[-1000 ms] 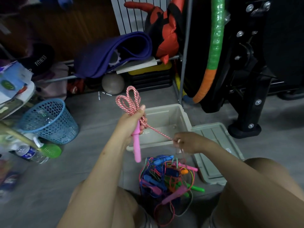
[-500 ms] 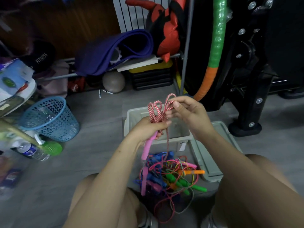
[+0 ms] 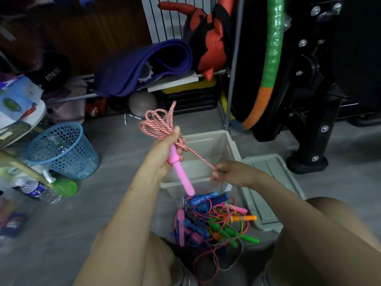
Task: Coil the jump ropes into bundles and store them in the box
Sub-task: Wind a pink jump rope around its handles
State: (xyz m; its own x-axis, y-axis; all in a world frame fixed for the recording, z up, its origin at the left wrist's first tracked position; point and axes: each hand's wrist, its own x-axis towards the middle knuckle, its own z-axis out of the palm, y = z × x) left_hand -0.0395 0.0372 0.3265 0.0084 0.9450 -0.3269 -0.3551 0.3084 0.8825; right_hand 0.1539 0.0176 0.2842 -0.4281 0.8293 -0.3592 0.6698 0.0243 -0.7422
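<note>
Red-and-white rope point(image 3: 158, 126): loops and pink handle point(image 3: 181, 172) are gripped in the left hand point(image 3: 165, 153); 1 taut strand is pinched by the right hand point(image 3: 228, 174) (fingers curled). Box point(image 3: 224, 145) lies open beneath both hands.

Left hand point(image 3: 162, 155) grips a pink handle point(image 3: 181, 172) and the looped red-and-white rope point(image 3: 158, 126); right hand point(image 3: 228, 174) pinches the rope's taut free strand above the open grey box point(image 3: 233, 145). Grey lid point(image 3: 272, 186) lies just right of the box; a tangled pile of coloured jump ropes point(image 3: 214, 223) sits on the floor in front, between the knees. Blue mesh basket point(image 3: 61, 151) at left, apparently holding a bottle.
</note>
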